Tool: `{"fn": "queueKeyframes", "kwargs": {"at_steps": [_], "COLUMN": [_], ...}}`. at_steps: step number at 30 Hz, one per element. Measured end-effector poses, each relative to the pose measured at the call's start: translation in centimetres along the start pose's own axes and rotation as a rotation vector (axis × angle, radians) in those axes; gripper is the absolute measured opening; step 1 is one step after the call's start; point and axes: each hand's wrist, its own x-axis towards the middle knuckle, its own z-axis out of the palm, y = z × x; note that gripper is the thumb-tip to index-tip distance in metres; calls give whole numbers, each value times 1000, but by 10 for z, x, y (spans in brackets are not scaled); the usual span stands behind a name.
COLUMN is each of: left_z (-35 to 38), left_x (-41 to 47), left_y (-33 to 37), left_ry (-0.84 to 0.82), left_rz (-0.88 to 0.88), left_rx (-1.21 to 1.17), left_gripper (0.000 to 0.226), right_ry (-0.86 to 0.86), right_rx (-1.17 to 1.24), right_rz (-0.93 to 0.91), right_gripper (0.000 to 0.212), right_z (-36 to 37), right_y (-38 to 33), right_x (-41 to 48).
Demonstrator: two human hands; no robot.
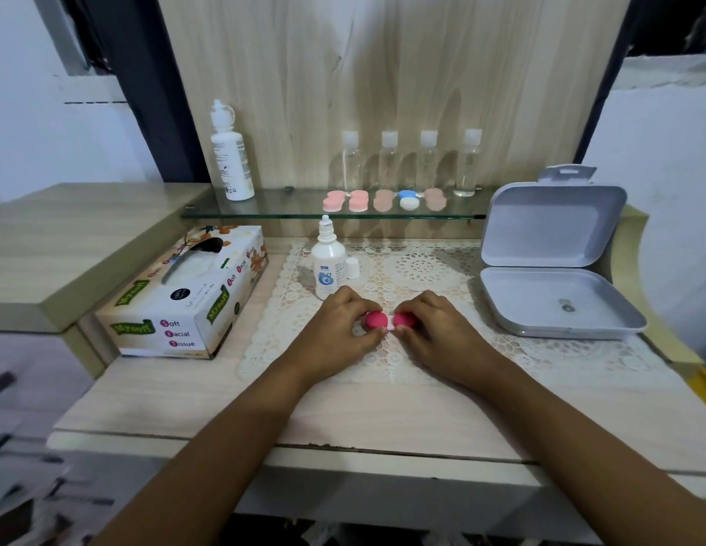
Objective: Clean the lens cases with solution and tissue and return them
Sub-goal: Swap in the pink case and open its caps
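Centrally, one magenta lens case [389,320] is held low at the lace mat [422,269] mid-counter [186,400]. The left hand [343,329] is curled round its left cap and the right hand [434,329] pinches its right cap. Just behind the left hand stands the solution bottle [327,266], upright and uncapped, with its cap [352,267] beside it. Tissue box [186,301] to the left; open grey tin [540,293] to the right. Glass shelf [284,208] behind — holding a row of further lens cases [358,201].
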Motion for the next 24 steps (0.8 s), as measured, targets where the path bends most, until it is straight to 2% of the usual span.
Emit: {"fn": "queueKeyframes", "kwargs": {"at_steps": [6,12,24], "left_z": [-2,1,-2], "left_x": [-2,1,-1], "left_y": [3,-1,1], "left_ry": [-76,-19,-29], "left_rz": [69,84,53], "left_rx": [-36,7,25], "left_gripper": [53,41,36], "right_ry": [-12,-12,-20], "right_rx": [-4,9,10], "right_rz": [6,12,21], "right_gripper": [23,23,24], "right_z": [-1,0,-1], "right_y": [0,0,0], "right_x": [0,2,2]}}
